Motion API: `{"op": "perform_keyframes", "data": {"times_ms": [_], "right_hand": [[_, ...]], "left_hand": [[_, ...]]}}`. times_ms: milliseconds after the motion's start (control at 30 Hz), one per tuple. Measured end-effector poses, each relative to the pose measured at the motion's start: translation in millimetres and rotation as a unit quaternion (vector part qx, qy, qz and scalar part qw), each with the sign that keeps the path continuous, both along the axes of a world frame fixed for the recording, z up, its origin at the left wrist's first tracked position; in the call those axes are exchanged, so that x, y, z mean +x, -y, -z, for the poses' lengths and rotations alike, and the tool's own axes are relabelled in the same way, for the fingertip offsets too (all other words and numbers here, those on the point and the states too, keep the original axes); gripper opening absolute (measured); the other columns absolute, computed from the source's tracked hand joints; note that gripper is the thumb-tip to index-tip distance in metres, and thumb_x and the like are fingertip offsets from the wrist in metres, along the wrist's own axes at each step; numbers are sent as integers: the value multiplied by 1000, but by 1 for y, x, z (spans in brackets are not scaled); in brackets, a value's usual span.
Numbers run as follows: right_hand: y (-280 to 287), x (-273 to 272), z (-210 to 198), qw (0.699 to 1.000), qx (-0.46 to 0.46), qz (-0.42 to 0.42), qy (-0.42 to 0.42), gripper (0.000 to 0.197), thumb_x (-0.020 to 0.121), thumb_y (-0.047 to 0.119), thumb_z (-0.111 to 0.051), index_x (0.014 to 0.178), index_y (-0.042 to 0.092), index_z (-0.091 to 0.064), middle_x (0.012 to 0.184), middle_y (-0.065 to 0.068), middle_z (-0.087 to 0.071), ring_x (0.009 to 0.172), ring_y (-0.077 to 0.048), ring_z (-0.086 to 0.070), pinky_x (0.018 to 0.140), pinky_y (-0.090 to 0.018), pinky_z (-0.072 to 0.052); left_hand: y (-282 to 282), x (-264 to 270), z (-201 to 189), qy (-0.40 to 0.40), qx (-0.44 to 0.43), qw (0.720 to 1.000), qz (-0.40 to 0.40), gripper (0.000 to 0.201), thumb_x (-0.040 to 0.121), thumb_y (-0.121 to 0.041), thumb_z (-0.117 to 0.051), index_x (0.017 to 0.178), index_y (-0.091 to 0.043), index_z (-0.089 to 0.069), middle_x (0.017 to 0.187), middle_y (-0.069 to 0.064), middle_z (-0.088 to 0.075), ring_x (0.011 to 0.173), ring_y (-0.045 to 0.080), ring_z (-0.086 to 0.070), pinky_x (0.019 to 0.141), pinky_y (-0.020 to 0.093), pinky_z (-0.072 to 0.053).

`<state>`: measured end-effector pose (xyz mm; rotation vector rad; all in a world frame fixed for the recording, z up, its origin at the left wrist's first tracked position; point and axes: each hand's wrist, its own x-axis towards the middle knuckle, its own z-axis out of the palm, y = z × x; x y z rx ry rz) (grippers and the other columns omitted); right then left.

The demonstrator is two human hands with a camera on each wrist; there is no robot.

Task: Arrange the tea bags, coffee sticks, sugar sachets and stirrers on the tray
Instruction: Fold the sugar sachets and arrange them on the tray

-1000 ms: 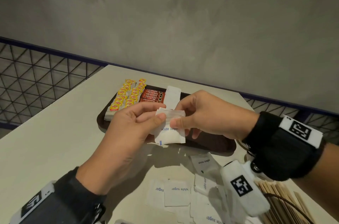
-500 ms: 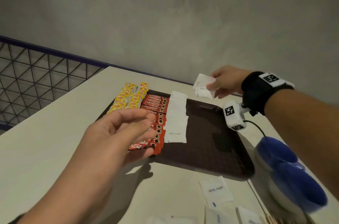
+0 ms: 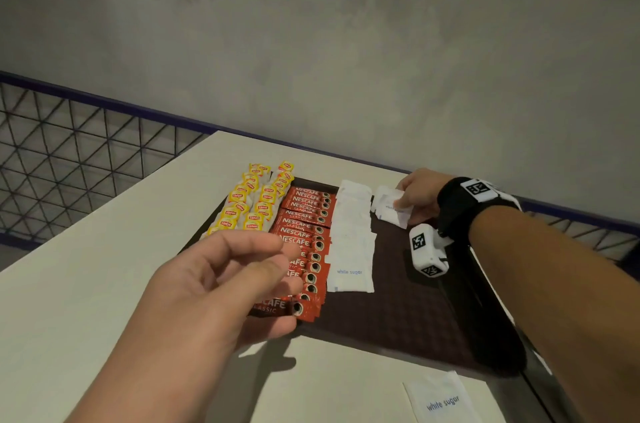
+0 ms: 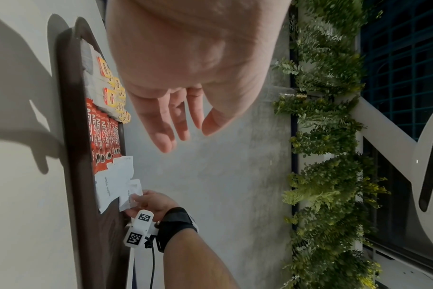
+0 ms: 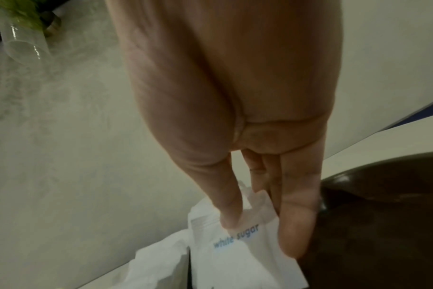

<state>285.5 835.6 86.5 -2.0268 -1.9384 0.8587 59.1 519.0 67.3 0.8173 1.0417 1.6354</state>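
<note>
Yellow tea bags (image 3: 250, 206) lie in two rows at the left end of the dark brown tray (image 3: 408, 325), next to a long row of red coffee sticks (image 3: 304, 242), and then a row of white sugar sachets (image 3: 351, 242) with small blue words. Over the near left part of the tray the left hand (image 3: 221, 287) hangs with loose, bent fingers and holds nothing. At the far right side the right hand (image 3: 417, 192) pinches one crinkly white sachet (image 3: 389, 209) between thumb and fingers, low over the tray, just beside the white row.
</note>
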Motion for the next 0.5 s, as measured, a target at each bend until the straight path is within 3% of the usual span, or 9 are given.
{"op": "perform_keyframes", "data": {"times_ms": [67, 200, 333, 500], "right_hand": [[3, -3, 1, 1000, 7, -7, 17, 40, 91, 9, -75, 126, -4, -59, 122, -25, -65, 99, -46, -72, 90, -57, -58], [9, -7, 1, 999, 16, -4, 44, 31, 86, 20, -81, 96, -3, -62, 85, -19, -66, 94, -43, -73, 85, -56, -60], [18, -14, 1, 994, 34, -20, 97, 32, 85, 24, -82, 92, 2, -60, 90, -15, -65, 88, -36, -72, 88, -50, -61], [21, -27, 3, 994, 31, -28, 103, 45, 83, 16, -84, 109, 0, -51, 87, -12, -56, 97, -44, -72, 84, -54, -60]], "left_hand": [[-1, 1, 1, 3, -2, 1000, 1, 22, 55, -16, -72, 77, -10, -75, 91, 10, -81, 69, 24, -78, 47, 34, -61], [-1, 2, 0, 0, -4, 1000, -3, 16, 55, -16, -71, 70, -13, -77, 90, 10, -80, 68, 24, -77, 47, 34, -61], [-1, 2, -1, 1, 1, 1000, -6, 19, 56, -15, -71, 74, -11, -75, 90, 11, -80, 66, 24, -77, 45, 34, -60], [-1, 3, -1, -9, -2, 1000, -8, 17, 54, -17, -72, 70, -15, -77, 89, 10, -80, 68, 26, -77, 46, 32, -58]]}}
